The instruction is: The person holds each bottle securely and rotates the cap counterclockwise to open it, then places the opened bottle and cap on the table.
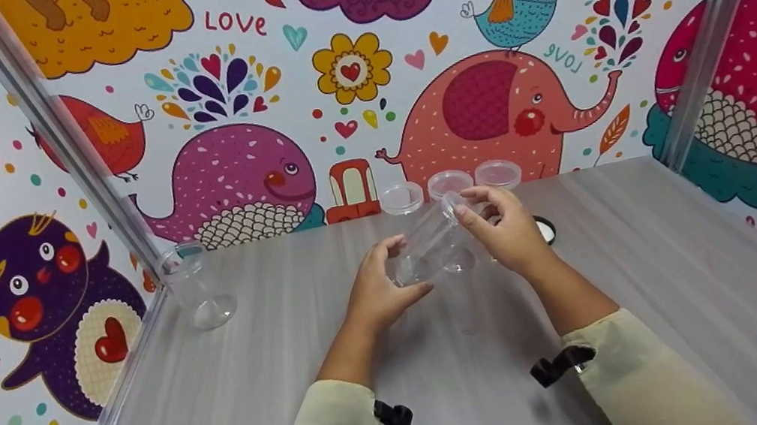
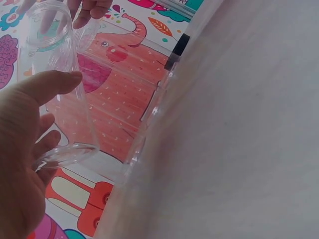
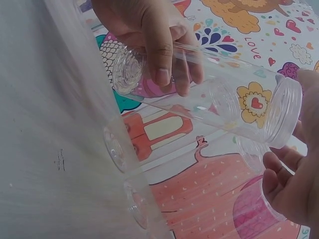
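A clear, empty-looking plastic jar (image 1: pixel 427 231) is held tilted above the table, its mouth up and to the right. My left hand (image 1: pixel 382 284) grips it near the base; in the left wrist view the thumb of the left hand (image 2: pixel 35 119) lies along the side of the jar (image 2: pixel 75 114). My right hand (image 1: pixel 506 226) holds the rim end. From the right wrist, the fingers of the right hand (image 3: pixel 294 184) are around the jar's wide rim (image 3: pixel 286 112). Whether a clear lid sits there cannot be told.
Several clear jars stand behind the hands, among them a left one (image 1: pixel 401 199), a middle one (image 1: pixel 449 178) and a right one (image 1: pixel 498 172). A black lid (image 1: pixel 547 229) with a white inside is beside the right hand. Another clear jar (image 1: pixel 214 312) stands far left. Printed panels (image 1: pixel 350 126) enclose the grey table (image 1: pixel 268 283).
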Tool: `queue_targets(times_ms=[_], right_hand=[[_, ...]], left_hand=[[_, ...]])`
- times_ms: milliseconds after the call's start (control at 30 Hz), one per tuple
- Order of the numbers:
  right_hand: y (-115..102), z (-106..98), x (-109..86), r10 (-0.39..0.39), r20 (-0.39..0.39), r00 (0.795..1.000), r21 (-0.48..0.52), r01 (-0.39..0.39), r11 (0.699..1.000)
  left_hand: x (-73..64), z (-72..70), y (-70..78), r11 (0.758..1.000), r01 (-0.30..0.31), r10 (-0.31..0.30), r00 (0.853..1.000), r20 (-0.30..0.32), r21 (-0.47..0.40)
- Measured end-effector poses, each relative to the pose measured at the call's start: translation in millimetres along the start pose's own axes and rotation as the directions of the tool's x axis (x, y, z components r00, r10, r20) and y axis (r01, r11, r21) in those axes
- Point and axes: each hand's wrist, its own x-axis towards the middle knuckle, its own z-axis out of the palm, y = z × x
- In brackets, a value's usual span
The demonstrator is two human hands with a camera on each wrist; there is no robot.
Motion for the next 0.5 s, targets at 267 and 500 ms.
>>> queue_targets(times_ms=[267,500], right_hand=[[-1.3,-0.8,-4.8,-0.031,0.034,0.999,0.067,0.028,0.997],[0.6,-0.3,-4.9,-0.103,0.051,0.993,0.134,0.095,0.986]], left_hand=[[-0.4,-0.3,-0.9,1.000,-0.016,0.016,1.000,-0.004,0.006],[0.6,-0.3,-2.1,1.000,-0.023,0.023,1.000,-0.002,-0.004]])
